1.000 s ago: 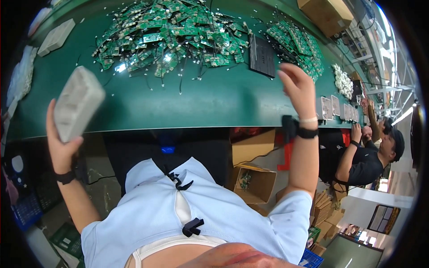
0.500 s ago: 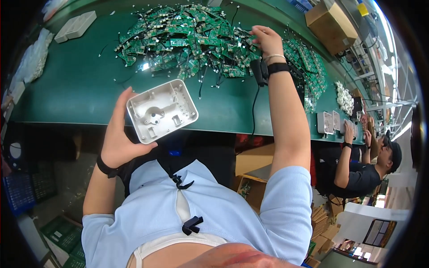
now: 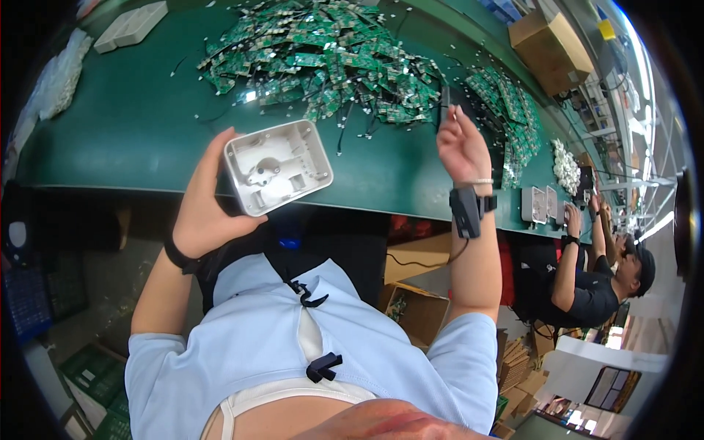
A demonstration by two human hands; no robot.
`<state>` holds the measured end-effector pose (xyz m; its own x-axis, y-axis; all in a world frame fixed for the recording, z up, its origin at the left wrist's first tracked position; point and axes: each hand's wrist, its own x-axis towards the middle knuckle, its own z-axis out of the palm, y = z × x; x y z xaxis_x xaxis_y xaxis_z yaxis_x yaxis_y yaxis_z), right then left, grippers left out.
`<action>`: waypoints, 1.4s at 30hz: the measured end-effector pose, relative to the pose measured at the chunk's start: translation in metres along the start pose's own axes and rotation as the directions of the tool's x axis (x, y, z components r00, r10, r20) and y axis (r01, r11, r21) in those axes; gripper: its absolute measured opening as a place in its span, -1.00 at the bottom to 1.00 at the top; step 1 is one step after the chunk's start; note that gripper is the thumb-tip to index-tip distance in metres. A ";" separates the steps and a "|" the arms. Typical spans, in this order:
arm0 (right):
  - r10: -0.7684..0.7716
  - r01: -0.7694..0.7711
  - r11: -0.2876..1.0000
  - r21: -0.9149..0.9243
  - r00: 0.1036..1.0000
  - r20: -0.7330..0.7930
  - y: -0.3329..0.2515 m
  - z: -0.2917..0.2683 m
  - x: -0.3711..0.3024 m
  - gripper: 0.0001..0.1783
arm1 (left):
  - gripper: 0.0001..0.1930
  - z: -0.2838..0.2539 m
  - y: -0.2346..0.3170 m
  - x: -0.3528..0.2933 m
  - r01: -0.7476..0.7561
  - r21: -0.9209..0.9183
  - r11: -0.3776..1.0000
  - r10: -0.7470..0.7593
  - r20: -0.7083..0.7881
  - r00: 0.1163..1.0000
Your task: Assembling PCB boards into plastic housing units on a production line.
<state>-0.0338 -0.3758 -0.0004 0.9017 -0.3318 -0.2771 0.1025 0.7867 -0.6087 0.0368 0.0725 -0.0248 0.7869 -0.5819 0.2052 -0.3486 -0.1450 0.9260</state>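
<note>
My left hand (image 3: 202,209) grips a white, open plastic housing (image 3: 287,163) by its left side, thumb at the near corner. The housing is a rounded box tilted over the bench's front edge, and its inside shows ribs, screw posts and a round seat. My right hand (image 3: 464,147) is raised palm up, fingertips pinched together. A thin dark strip (image 3: 445,97) shows at those fingertips, too small to identify. Just left of it lies a large heap of green circuit boards (image 3: 315,62) with black leads and small white connectors.
A second pile of circuit boards (image 3: 506,99) lies to the right. White parts (image 3: 565,167) and open housings (image 3: 534,204) stand farther along the green bench (image 3: 125,147), beside a co-worker (image 3: 587,282). A white tray (image 3: 130,26) and a plastic bag (image 3: 64,77) are at left.
My right hand has drawn back from the board heap toward me and turned palm up. My left hand has shifted slightly right and tilted the housing.
</note>
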 end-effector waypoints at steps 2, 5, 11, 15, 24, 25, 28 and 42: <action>0.135 -0.139 0.966 0.217 0.990 0.033 0.019 -0.011 -0.017 -0.82 | 0.21 0.003 -0.003 0.003 -0.017 0.005 1.000 0.017 -0.005 1.000; 0.295 -0.321 0.824 0.466 0.947 0.131 0.053 -0.006 -0.039 -0.83 | 0.19 0.005 -0.005 0.002 -0.053 0.022 0.998 0.053 -0.019 0.998; 0.188 -0.273 0.880 0.388 0.951 0.243 0.101 0.036 -0.067 -0.87 | 0.08 0.009 0.004 0.002 -0.144 0.148 0.978 0.154 -0.057 0.986; -0.130 0.185 0.956 -0.228 0.963 0.237 0.131 0.064 -0.080 -0.89 | 0.07 0.013 0.014 0.002 -0.119 0.095 0.988 0.122 -0.024 0.992; -0.203 0.505 0.486 -0.713 0.859 0.470 0.161 0.098 -0.096 -0.84 | 0.07 0.015 0.023 0.002 -0.190 0.166 0.968 0.196 -0.018 0.981; -0.200 0.499 0.449 -0.741 0.864 0.461 0.163 0.100 -0.096 -0.85 | 0.07 0.016 0.023 0.001 -0.189 0.167 0.968 0.195 -0.017 0.981; -0.195 0.483 0.371 -0.793 0.876 0.442 0.172 0.104 -0.095 -0.87 | 0.06 0.018 0.026 0.000 -0.194 0.183 0.964 0.200 -0.016 0.980; -0.292 0.715 0.040 -0.698 0.676 0.677 0.188 0.106 -0.093 -0.85 | 0.07 0.027 0.023 -0.007 -0.170 0.073 0.983 0.173 -0.042 0.984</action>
<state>-0.0542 -0.1415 -0.0106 0.8639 -0.1017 0.4933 0.3561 -0.5693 -0.7410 0.0095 0.0517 -0.0131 0.7353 -0.5641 0.3757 -0.5138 -0.1023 0.8518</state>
